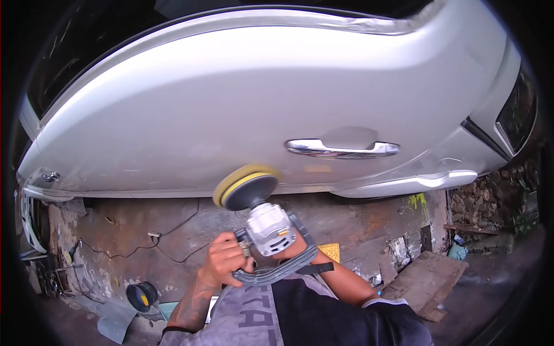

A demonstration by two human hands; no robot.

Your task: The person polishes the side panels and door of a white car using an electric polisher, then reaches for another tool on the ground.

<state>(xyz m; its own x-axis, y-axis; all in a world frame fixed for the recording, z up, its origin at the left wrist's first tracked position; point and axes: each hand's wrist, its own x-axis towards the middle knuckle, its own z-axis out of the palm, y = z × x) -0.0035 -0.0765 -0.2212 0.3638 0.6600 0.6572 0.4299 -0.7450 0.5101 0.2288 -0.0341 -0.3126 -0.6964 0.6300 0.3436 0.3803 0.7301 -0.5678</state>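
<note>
A power polisher [270,228] with a grey and white body carries a round yellow pad [247,185] on a dark backing disc. The pad lies against the lower part of a silver car door [202,127]. My left hand [226,258] is wrapped round the polisher's side handle. My right hand [293,245] is closed round the body from the right, partly hidden behind it. A thick grey looped cord [283,271] hangs below the tool between my forearms. Right of the pad is the chrome door handle [343,149].
A dark cable [135,251] with a connector runs over the floor at left. Below it stands a black bucket [141,296]. A yellow basket-like item [330,251] is by my right forearm. Wooden boards [426,282] and rubble [479,199] lie at right.
</note>
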